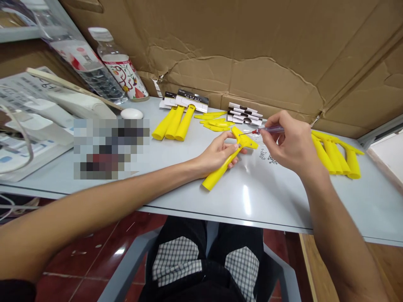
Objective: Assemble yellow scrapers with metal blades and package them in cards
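My left hand is closed around a yellow T-shaped plastic scraper handle, near where the shaft meets the crosspiece. The crosspiece faces away from me and carries small screws. In my right hand is a screwdriver with a purplish see-through grip, pinched between thumb and fingers. Its thin shaft points left, and the tip meets one arm of the crosspiece. Small loose screws lie on the table just below the right hand. Behind the held handle, several flat yellow strips lie in a loose pile.
Three yellow handles with black-and-white header cards lie at the back. A stack of folded cards sits beside the strips. More yellow T-shaped handles stand right. Bottles, a white oval object and a blurred patch occupy the left. Cardboard walls the back.
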{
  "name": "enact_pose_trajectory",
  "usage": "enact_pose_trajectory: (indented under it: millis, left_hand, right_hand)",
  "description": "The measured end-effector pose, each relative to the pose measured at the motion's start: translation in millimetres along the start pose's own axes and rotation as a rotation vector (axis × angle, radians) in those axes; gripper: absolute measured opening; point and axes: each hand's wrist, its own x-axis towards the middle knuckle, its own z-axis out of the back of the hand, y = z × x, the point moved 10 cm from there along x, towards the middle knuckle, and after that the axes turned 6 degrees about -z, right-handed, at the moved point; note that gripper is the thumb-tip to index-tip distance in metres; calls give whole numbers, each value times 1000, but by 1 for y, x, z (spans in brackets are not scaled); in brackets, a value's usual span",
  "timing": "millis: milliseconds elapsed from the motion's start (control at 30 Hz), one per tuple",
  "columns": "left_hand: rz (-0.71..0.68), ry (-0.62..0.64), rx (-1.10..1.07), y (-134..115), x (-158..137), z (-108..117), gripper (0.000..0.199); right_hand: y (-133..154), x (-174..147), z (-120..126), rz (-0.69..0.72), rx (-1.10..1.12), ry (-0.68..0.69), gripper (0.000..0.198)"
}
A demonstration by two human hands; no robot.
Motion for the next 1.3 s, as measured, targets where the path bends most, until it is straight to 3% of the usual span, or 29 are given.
enact_pose_trajectory:
  millis: [233,500,667,867,967,1200,1300]
  left_hand:
    - [-7,14,19,0,0,-1,19]
    - [15,-18,9,0,0,0,13]
    - [10,6,35,0,-1,-2,14]
    - [-13,23,12,0,0,-1,27]
    - [-9,7,11,1,1,0,22]
    - [-23,12,41,0,0,0,18]
    - [-21,18,39,0,0,0,21]
  right_hand:
    - [-8,2,7,-35,-139,-123,27]
    - [2,0,-1,-2,-41,24,10]
    - [-8,2,6,-49,-134,-70,27]
    - [1,2,2,-16,-89,-8,17]
    - [5,1,1,32,-68,7,9]
    - [-16,4,2,-60,-204,-53,29]
    - [-8,3,1,-33,-171,-21,20]
